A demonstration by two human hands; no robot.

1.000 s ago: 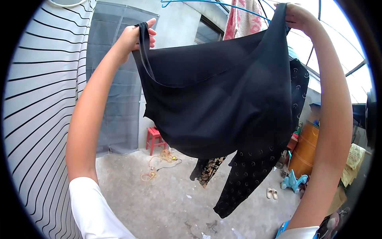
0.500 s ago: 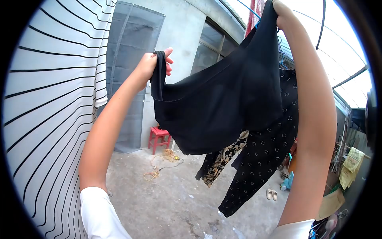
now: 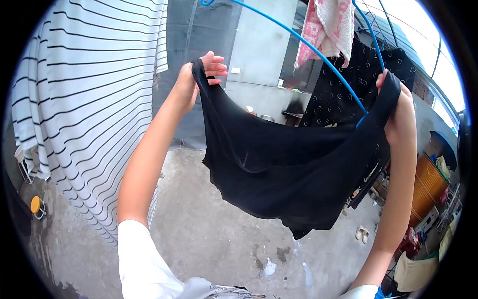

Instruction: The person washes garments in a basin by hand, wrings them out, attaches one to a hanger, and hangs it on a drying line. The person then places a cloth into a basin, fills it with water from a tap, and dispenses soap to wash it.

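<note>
A black sleeveless top (image 3: 279, 169) hangs stretched between my two hands, its upper edge sagging in the middle. My left hand (image 3: 196, 82) has one strap looped over it near the thumb, with the other fingers extended. My right hand (image 3: 401, 112) grips the opposite side, fingers wrapped around the cloth. A blue clothes hanger (image 3: 303, 42) slants down from above, and its right end reaches the top beside my right hand. The hanger's left end is bare. How far its right end goes inside the cloth is hidden.
A striped white cloth (image 3: 104, 99) hangs close on the left. Behind the hanger are a pink and white towel (image 3: 326, 32) and patterned black trousers (image 3: 328, 94). Slippers (image 3: 362, 234) lie on the concrete floor (image 3: 209, 249). An orange barrel (image 3: 428, 187) stands at right.
My right hand has come down with its side of the black top. The view has shifted, and the blue hanger now shows large, its right end at the cloth.
</note>
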